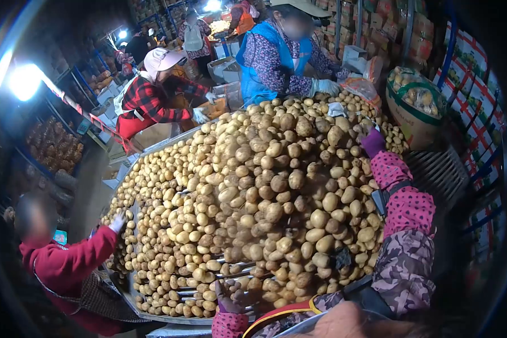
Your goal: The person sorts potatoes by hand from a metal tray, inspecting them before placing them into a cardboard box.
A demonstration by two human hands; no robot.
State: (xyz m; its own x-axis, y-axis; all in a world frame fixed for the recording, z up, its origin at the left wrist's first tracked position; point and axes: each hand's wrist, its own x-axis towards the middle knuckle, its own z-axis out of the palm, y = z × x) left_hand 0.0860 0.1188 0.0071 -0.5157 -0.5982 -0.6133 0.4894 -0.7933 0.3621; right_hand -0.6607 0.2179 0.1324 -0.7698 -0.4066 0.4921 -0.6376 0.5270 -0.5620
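A large heap of potatoes (pixel 276 186) covers the slatted sorting table (pixel 245 270) in front of me. My left hand (pixel 228 299), in a purple glove with a pink dotted sleeve, is low at the near edge beside the potatoes, its fingers apart and one pointing up. At the right side of the heap, my right hand (pixel 372 141) in a matching glove reaches far forward. Its fingers stretch over the potatoes there, with the tips partly lost among them. A white scrap (pixel 337 109) lies on the heap near this hand.
A person in red (pixel 73 265) works at the left edge, one in plaid (pixel 152 101) and one in a blue vest (pixel 281 62) across the table. At the right stand a basket of bagged potatoes (pixel 414 110) and stacked cartons (pixel 473 73). A bright lamp (pixel 25 83) shines at left.
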